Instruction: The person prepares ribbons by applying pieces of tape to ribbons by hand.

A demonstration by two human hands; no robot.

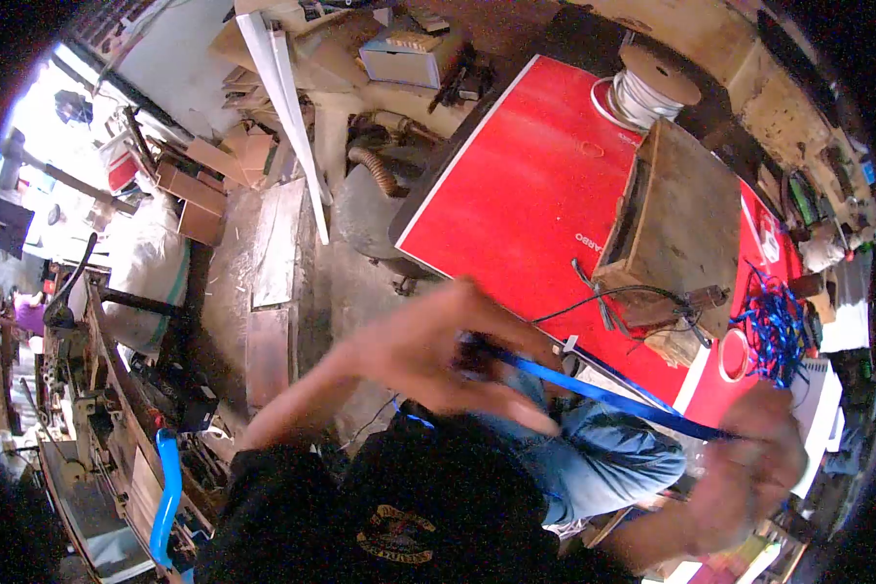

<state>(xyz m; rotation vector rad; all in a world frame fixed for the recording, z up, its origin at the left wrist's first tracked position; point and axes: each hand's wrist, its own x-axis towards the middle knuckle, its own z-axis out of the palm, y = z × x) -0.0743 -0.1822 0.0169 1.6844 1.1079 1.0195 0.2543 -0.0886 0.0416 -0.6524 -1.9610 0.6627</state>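
Note:
A blue strip (603,394) stretches between my two hands, above my jeans. At its left end, my left hand (448,355) is closed around the strip and a dark bunch that I cannot make out clearly. The strip's right end runs into my right hand (749,457), whose fingers are closed on it and blurred. Beyond the hands is a red board (526,165) on a table. A heap of tangled blue strips (774,326) lies beside a red-rimmed round item (735,354), near my right hand.
A wooden box (686,219) stands on the board with a black cable (642,290) around it. Behind it is a spool of white cord (652,88). A white notebook (818,399) lies at the right. Cardboard boxes (200,195) and a blue tube (166,496) are at the left.

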